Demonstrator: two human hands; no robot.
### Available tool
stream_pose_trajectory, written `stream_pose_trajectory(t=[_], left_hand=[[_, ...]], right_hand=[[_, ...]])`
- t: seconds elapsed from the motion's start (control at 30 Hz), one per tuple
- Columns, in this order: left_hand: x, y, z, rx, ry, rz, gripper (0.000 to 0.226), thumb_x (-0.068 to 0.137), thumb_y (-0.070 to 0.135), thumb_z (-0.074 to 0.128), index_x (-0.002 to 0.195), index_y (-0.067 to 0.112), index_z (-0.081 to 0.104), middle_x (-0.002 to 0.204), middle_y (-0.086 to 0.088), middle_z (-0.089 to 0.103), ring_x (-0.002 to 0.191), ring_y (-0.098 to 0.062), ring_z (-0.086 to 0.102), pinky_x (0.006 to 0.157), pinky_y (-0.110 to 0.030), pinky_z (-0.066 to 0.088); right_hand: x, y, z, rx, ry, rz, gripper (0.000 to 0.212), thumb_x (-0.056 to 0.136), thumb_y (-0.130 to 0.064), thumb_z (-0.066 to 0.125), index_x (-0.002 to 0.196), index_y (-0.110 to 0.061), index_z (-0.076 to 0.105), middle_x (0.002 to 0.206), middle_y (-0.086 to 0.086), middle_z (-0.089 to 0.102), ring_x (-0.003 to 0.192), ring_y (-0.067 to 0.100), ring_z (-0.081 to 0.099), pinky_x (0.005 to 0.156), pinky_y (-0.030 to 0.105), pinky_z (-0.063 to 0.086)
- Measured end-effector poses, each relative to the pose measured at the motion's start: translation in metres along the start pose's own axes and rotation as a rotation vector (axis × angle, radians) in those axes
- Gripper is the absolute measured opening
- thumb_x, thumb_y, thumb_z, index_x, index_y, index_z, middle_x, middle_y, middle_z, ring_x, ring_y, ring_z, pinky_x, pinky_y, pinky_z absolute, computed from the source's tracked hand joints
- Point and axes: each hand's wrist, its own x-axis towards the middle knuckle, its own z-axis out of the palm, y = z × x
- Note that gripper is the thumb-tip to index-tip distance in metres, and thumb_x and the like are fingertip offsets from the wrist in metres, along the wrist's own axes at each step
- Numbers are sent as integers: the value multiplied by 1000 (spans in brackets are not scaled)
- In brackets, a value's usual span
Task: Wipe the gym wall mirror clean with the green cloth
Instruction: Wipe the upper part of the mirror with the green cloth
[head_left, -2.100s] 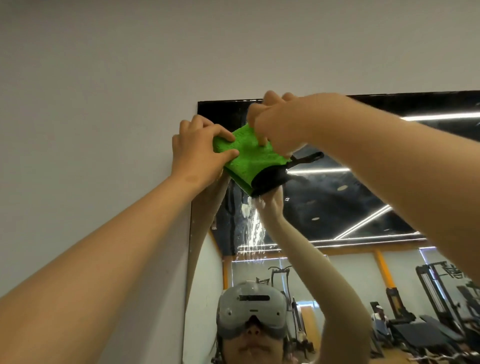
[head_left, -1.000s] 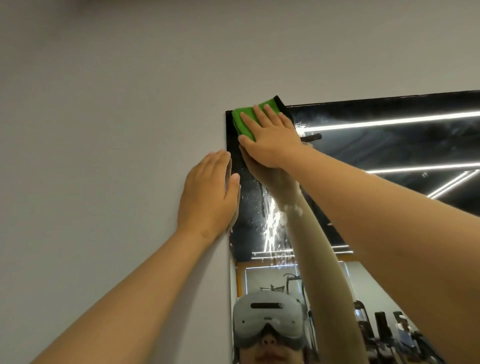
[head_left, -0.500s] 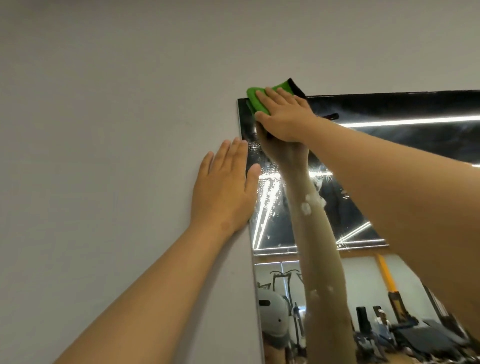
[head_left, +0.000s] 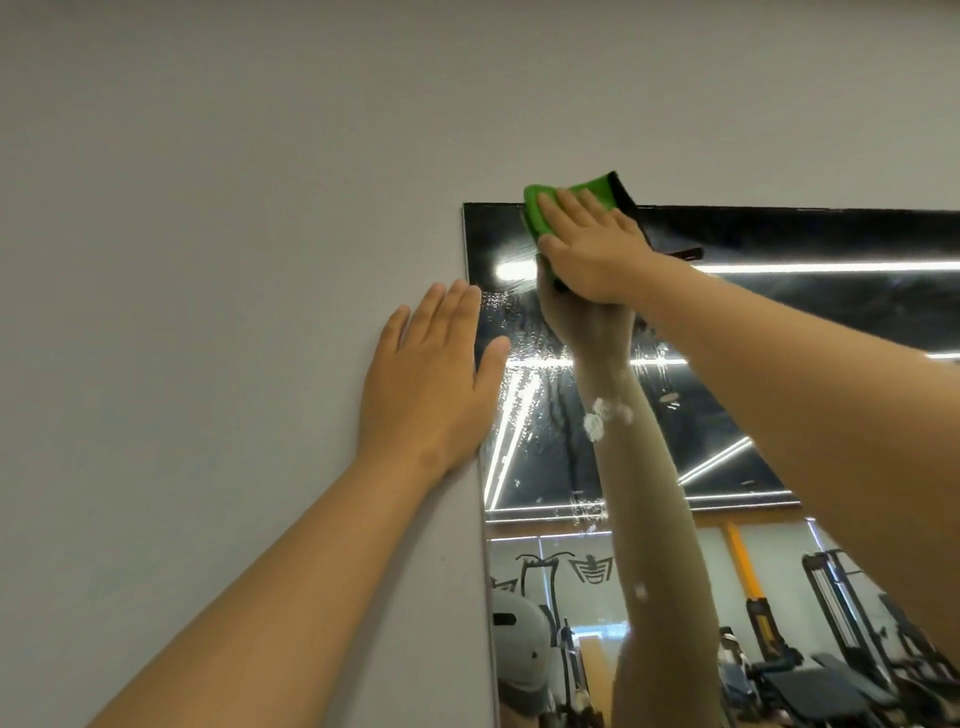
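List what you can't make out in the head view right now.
Cloth: mostly under the right hand, so its contact with the glass is hidden.
Mirror: right and lower parts are cut off by the frame edges.
Glass behind the right forearm: covered, so I can't tell if it is wiped or wet.
White blobs: too blurred to identify.
Left hand: unclear whether its thumb touches the glass.
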Motion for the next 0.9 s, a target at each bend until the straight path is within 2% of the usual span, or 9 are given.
stream_pose_trajectory(t=[0.1, 0.17, 0.33, 0.47, 0.53, 0.6, 0.73, 0.83, 0.9], left_hand=[[0, 1, -1, -1, 5, -11, 63, 105, 50, 11, 161, 22, 8, 169, 7, 5, 154, -7, -3, 123, -29, -6], [0, 1, -2, 6, -2, -12, 68, 101, 52, 5, 161, 22, 7, 169, 7, 5, 154, -7, -3, 123, -29, -6], [-2, 0, 0, 0, -5, -15, 76, 92, 51, 3, 161, 22, 8, 169, 7, 6, 154, -7, -2, 123, -29, -6], [1, 1, 0, 7, 7, -29, 75, 92, 46, 6, 161, 19, 12, 169, 4, 12, 154, -9, 3, 123, -29, -3], [0, 1, -3, 19, -3, -29, 74, 92, 43, 7, 161, 18, 10, 169, 2, 11, 154, -9, 3, 122, -28, -4], [0, 0, -4, 23, -29, -18, 74, 91, 41, 5, 161, 18, 6, 169, 4, 5, 154, -8, 0, 122, -27, -6], [-2, 1, -3, 33, -47, -31, 74, 91, 40, 4, 161, 17, 2, 169, 4, 0, 154, -7, -3, 121, -25, -8], [1, -1, -2, 56, -29, -57, 64, 102, 36, 12, 161, 13, 6, 169, 0, 3, 155, -10, -1, 122, -26, -5], [1, -1, -4, 57, -17, -61, 66, 99, 37, 10, 161, 13, 11, 169, -2, 7, 155, -12, 3, 123, -28, -3]], right_hand=[[-15, -33, 10, -7, 12, -205, 54, 109, -36, 18, 160, -29, 0, 168, -5, -5, 154, 14, -6, 122, 37, -4], [-12, -26, 8, -14, -13, -267, 53, 109, -35, 17, 160, -30, 0, 167, -7, -5, 153, 12, -6, 121, 36, -4], [0, 0, 1, 18, -7, -20, 55, 108, -35, 17, 160, -29, -1, 168, -5, -6, 154, 15, -7, 122, 39, -4], [-28, -47, 14, 16, -3, -249, 54, 109, -35, 19, 160, -31, 3, 168, -8, -4, 153, 12, -6, 122, 37, -4], [-32, -43, 12, 8, -29, -346, 52, 109, -34, 17, 159, -33, 3, 167, -10, -3, 153, 10, -6, 122, 35, -4], [-25, -18, 6, 1, -56, -299, 52, 109, -34, 15, 159, -33, 0, 167, -10, -5, 153, 9, -6, 122, 34, -5], [-23, 8, 2, 17, -30, -69, 53, 109, -34, 15, 159, -31, -1, 168, -7, -7, 153, 12, -7, 122, 37, -5], [-50, -31, 14, 33, -7, -190, 53, 109, -36, 16, 159, -30, 0, 168, -6, -5, 154, 13, -7, 123, 38, -5], [-71, -48, 23, 43, 15, -318, 53, 109, -35, 17, 159, -31, 3, 167, -9, -2, 153, 11, -6, 123, 36, -5]])
